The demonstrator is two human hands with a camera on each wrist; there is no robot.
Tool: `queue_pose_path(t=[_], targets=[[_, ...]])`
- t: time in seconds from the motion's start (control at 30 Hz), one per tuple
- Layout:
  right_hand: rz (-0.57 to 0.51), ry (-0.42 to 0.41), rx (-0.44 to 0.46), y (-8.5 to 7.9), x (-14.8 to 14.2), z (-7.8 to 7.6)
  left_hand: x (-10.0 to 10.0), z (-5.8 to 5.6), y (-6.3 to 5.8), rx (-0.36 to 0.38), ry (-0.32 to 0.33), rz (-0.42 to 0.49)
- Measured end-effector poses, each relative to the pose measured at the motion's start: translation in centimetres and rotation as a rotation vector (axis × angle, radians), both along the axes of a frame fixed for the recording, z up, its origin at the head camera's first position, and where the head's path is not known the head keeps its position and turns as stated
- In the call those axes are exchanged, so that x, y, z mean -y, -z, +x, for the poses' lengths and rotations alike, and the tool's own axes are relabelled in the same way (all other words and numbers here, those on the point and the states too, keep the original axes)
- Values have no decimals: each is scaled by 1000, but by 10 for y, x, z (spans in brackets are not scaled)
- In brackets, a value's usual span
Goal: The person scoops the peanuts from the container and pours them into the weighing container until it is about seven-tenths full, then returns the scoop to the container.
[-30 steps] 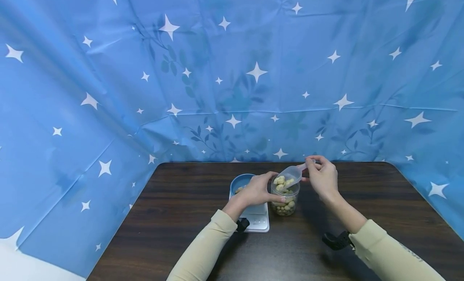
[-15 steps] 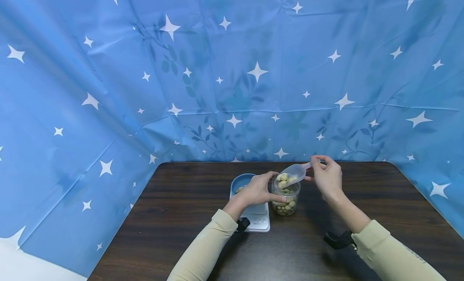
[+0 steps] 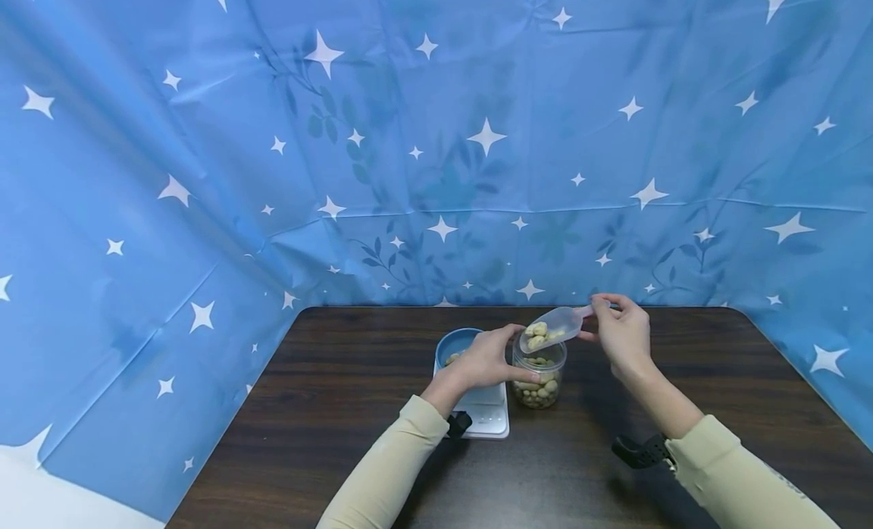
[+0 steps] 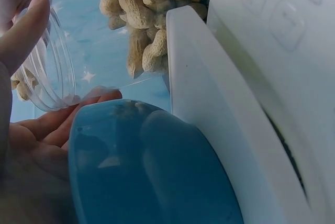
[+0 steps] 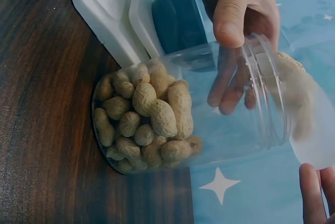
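A: Scoop (image 3: 567, 317), location and visibility?
B: One, translucent. Tilted over the mouth of the jar (image 5: 225, 143), peanuts (image 3: 536, 335) in its cup. Handle partly covered; cup cut off at the frame edge in the right wrist view. Contact with the jar's rim: cannot tell.
A: Right grip (image 3: 624, 336)?
B: Pinching the scoop by the handle; cup extends leftward from it, toward the jar. Only a part of this grip shows in the right wrist view, lower right corner.
A: Jar?
B: One, clear, upright, part-filled with peanuts. Stands on the counter (image 3: 327, 408), nearer the far edge, about midway between left and right edges.
A: Left grip (image 3: 483, 360)?
B: Grasping the jar just below its rim, thumb on the near side, fingers around the far side, seen through the clear wall in the right wrist view.
A: Remaining lots?
B: Bowl (image 4: 131, 171), blue, on a white scale (image 3: 487, 419), left of the jar; peanuts inside, mostly hidden behind the left grip. Button marks on the scale: too faint to read. Counter's near edge: cut off.
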State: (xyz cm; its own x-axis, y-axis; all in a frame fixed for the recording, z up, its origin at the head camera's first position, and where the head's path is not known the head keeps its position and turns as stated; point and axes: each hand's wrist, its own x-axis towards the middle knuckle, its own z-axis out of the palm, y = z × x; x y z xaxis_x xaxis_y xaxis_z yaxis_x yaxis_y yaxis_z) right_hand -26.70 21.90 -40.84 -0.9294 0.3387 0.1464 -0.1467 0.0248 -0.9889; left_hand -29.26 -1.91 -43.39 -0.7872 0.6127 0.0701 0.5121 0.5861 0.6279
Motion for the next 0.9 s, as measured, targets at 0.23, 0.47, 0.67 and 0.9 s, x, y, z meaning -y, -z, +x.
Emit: queue_pose_path(t=[0.23, 0.47, 0.67, 0.9], targets=[[-33, -2, -25, -3, -1, -1, 0, 1, 1, -29, 23, 4], [-67, -9, -27, -3, 0, -2, 1, 2, 0, -135, 16, -62], [-73, -7, -24, -3, 2, -3, 13, 2, -1, -162, -30, -87], [-40, 4, -1, 0, 6, -5, 36, 0, 1, -153, -80, -96]])
